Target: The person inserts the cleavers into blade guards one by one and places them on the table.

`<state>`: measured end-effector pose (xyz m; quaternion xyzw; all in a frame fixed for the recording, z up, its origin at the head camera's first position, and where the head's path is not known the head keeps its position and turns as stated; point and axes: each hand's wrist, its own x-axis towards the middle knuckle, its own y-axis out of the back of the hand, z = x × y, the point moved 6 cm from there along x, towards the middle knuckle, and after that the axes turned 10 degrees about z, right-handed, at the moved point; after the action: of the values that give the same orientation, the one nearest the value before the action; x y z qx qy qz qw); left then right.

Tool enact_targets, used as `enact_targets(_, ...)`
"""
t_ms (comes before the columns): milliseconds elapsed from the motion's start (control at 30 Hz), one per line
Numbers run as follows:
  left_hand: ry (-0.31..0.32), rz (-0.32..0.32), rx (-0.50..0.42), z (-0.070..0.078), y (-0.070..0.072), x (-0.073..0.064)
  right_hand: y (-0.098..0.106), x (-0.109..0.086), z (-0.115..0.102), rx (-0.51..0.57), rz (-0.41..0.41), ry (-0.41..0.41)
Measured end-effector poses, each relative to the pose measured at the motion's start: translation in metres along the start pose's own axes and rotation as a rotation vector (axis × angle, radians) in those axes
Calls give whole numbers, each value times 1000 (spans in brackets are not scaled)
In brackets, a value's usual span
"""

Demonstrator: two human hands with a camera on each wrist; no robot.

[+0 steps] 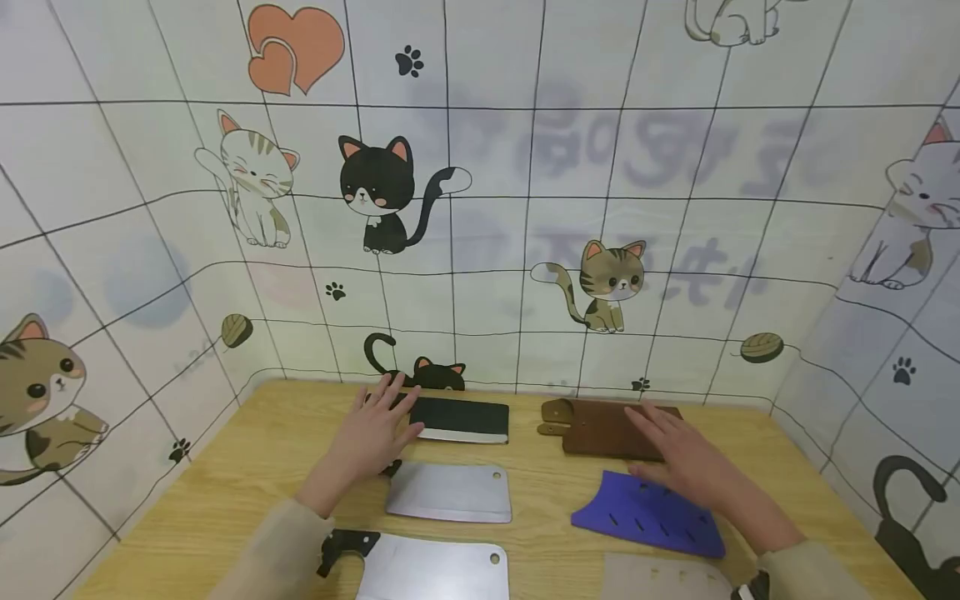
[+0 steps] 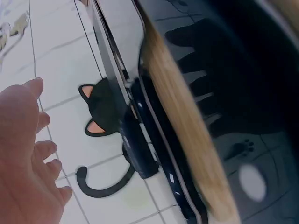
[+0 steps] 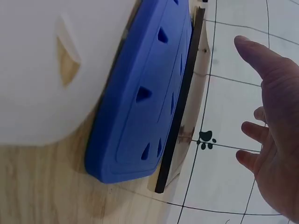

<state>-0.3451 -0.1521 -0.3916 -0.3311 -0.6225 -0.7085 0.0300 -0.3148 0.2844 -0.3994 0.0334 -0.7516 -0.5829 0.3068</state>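
Note:
My left hand, fingers spread, hovers over the handle end of a cleaver with a black blade and pale edge at the back left. Nearer me lie a silver cleaver and a larger one with a black handle. In the left wrist view the hand holds nothing, and a shiny blade mirrors it. On the right, my right hand stretches its fingers over a brown leather sheath. Below it are a slotted blue blade cover and a whitish one.
Everything lies on a wood-grain table. Walls of cloth-like sheeting, printed with cats and grid lines, rise behind it and on both sides. The cleavers form a column on the left, the covers a column on the right.

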Motion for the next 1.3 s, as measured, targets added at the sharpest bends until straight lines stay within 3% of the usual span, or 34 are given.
enact_targets(333, 14, -15, -340, -41, -11, 10, -10, 15, 32, 148, -11, -58)
enact_targets(533, 73, -40, -454, -64, -21, 14, -17, 19, 47, 203, -20, -110)
enact_targets(733, 110, -46, -503, -79, -30, 14, -28, 23, 60, 251, -57, -176)
enact_targets(1000, 159, -106, -515, -95, -45, 16, -41, 26, 72, 283, -144, -226)
enact_targets(1300, 154, -190, -497, -100, -44, 24, -47, 38, 66, 308, -186, -164)
